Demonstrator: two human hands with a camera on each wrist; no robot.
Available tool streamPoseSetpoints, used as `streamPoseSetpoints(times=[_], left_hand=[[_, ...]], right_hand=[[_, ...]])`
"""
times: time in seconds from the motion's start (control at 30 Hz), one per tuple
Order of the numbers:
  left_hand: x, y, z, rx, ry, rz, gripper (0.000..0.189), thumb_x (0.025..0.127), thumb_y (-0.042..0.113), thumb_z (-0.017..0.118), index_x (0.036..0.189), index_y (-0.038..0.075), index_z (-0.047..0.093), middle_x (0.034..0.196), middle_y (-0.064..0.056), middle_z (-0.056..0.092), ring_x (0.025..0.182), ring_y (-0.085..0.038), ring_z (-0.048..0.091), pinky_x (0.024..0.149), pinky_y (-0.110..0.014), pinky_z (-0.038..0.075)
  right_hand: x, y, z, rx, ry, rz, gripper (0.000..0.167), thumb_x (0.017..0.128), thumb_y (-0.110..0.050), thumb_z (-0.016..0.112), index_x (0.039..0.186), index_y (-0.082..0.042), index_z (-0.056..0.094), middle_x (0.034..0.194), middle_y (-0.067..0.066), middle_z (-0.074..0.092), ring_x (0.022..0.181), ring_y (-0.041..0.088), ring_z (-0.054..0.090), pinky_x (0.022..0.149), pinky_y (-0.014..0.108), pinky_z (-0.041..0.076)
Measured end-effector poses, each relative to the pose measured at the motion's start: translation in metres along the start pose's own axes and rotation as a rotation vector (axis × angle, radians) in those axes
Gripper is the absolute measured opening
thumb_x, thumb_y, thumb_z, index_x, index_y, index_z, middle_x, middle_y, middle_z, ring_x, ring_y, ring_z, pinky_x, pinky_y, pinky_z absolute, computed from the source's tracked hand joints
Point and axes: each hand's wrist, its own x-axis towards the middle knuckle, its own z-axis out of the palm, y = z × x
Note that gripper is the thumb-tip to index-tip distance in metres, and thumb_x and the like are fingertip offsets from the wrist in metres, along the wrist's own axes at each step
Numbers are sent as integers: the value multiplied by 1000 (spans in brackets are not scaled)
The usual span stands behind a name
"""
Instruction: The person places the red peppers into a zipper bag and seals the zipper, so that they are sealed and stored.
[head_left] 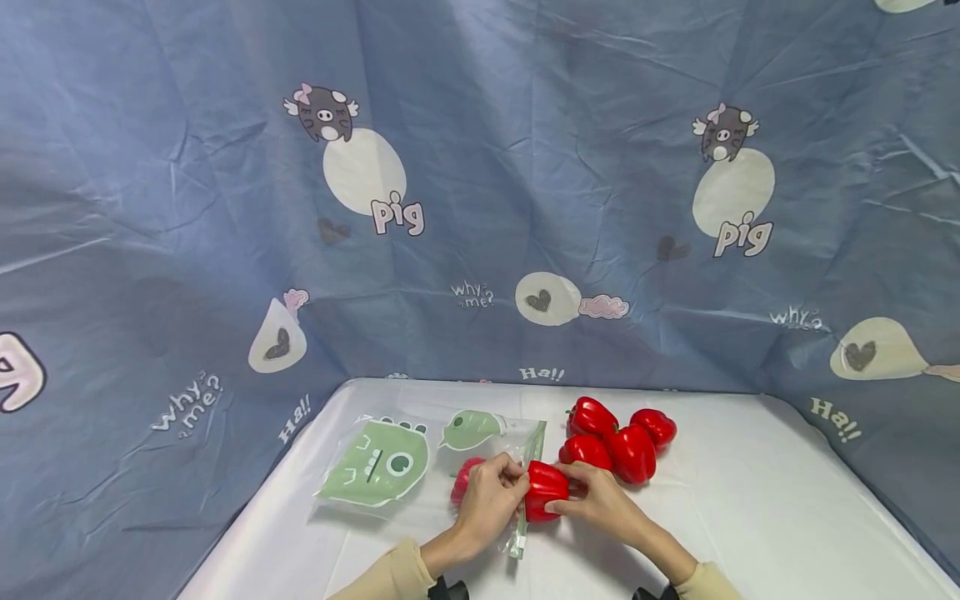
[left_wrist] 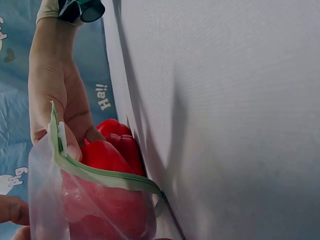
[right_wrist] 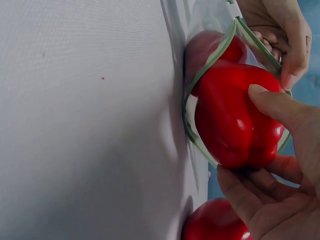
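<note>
A clear zip bag (head_left: 438, 500) with green monster prints lies on its side, its green-edged mouth open to the right. Inside it is one red bell pepper (right_wrist: 202, 52). My left hand (head_left: 491, 500) pinches the upper edge of the bag's mouth between thumb and fingers. In my right hand (head_left: 600, 500) is another bell pepper (right_wrist: 235, 115), gripped with the thumb on one side and fingers on the other. That pepper sits in the bag's opening, its near end outside the green rim and its far part inside.
Several more red bell peppers (head_left: 632, 454) are clustered on the white table (head_left: 750, 517), just behind my right hand. A blue printed cloth (head_left: 480, 208) hangs behind the table and along its sides.
</note>
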Motion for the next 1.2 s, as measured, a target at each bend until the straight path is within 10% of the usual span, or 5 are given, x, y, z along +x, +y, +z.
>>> streamPoseSetpoints(times=[1.2], left_hand=[[-2, 1, 2, -41, -20, -26, 6, 83, 2, 66, 78, 4, 62, 58, -4, 60, 39, -4, 52, 36, -23, 47]], right_hand=[[12, -4, 20, 226, -134, -50, 52, 79, -13, 78, 126, -1, 58, 116, 10, 65, 104, 27, 66, 86, 36, 56]])
